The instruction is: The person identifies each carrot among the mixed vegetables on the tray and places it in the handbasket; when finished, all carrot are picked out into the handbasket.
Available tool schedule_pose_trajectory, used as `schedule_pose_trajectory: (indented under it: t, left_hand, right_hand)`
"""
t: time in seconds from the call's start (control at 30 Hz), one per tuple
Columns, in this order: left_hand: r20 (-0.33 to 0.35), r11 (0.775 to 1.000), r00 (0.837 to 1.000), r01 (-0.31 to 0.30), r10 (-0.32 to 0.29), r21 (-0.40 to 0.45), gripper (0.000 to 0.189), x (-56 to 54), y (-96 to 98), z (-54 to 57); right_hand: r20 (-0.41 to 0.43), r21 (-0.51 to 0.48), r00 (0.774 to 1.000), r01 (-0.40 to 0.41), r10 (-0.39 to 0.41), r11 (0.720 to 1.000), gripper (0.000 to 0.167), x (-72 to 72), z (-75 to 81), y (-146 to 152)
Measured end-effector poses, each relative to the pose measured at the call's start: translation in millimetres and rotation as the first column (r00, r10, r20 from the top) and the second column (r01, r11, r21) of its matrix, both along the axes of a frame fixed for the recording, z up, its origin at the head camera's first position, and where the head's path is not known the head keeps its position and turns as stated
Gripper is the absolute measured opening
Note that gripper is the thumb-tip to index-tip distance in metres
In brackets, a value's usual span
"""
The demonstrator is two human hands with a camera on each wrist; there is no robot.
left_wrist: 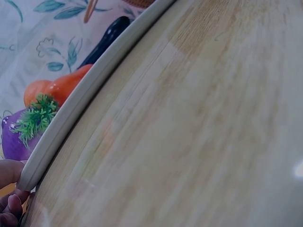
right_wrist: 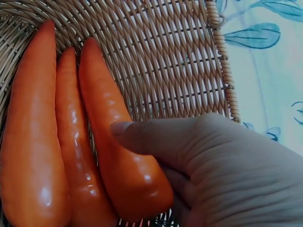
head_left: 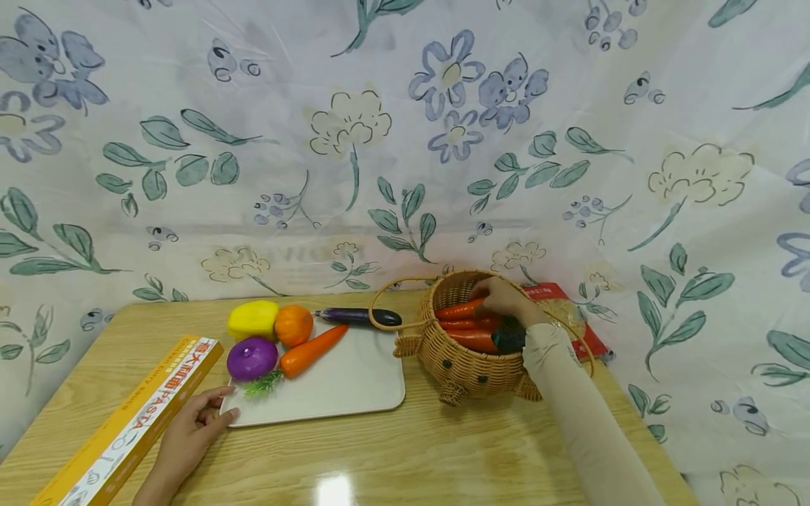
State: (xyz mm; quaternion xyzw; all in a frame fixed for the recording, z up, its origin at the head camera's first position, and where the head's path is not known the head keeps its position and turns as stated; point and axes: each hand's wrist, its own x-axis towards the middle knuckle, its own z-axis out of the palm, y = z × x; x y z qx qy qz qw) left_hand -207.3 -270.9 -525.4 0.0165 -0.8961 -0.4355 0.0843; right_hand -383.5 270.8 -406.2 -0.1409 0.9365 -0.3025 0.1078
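My left hand [head_left: 195, 425] pinches the near left corner of a white tray [head_left: 354, 386]. In the left wrist view its thumb lies over the tray rim [left_wrist: 90, 90], with fingers below. My right hand [head_left: 506, 299] reaches inside a wicker basket [head_left: 424, 355] with an animal face and grips a carrot [right_wrist: 118, 142], thumb on its side. Two more carrots [right_wrist: 35, 142] lie beside that one. On the tray are a yellow fruit or vegetable [head_left: 253, 320], a small pumpkin [head_left: 294, 325], a purple onion [head_left: 252, 359], a carrot with green leaves [head_left: 313, 351] and an eggplant [head_left: 361, 317].
A long yellow pasta box [head_left: 133, 422] lies slantwise left of the tray on the wooden table [head_left: 304, 464]. Behind the basket's right side is a red packet [head_left: 588, 341]. A floral cloth [head_left: 380, 176] hangs along the back.
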Motion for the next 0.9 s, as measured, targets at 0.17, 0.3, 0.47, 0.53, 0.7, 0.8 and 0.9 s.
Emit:
schedule_pose_trajectory:
  t: [0.17,0.3,0.47,0.53,0.7,0.8,0.9]
  left_hand:
    - [-0.005,1.000,1.000,0.003,-0.003,0.011,0.041,2.3,0.9,-1.7]
    - [0.009,1.000,1.000,0.010,-0.010,0.015,0.041,4.0,2.5,-3.7]
    - [0.010,1.000,1.000,0.018,-0.018,0.021,0.041,5.2,1.9,-5.4]
    - [0.000,1.000,1.000,0.018,-0.018,0.008,0.041,4.0,0.3,-5.1]
    - [-0.025,0.999,0.999,0.022,-0.022,-0.030,0.040,0.8,-5.1,-2.2]
    - [-0.043,0.999,0.998,0.033,-0.035,-0.033,0.040,0.5,-7.1,-0.4]
    - [-0.060,0.999,0.997,0.042,-0.044,-0.025,0.040,0.4,-7.6,0.9]
  right_hand:
    - [0.005,0.010,1.000,0.000,0.000,1.000,0.040,-0.5,5.0,-4.9]
    - [0.054,0.060,0.999,-0.007,0.004,0.998,0.046,3.8,13.1,-12.0]
    - [0.121,0.076,0.990,-0.076,0.066,0.994,0.052,12.8,32.9,-24.1]
    - [0.117,0.059,0.988,-0.108,0.100,0.992,0.052,18.0,42.9,-28.5]
    - [0.064,-0.002,0.989,-0.137,0.137,0.991,0.050,31.9,63.6,-38.6]
    - [0.041,-0.065,0.987,-0.155,0.158,0.986,0.048,41.9,71.9,-46.7]
    - [0.023,-0.131,0.980,-0.195,0.199,0.972,0.046,51.5,77.6,-58.8]
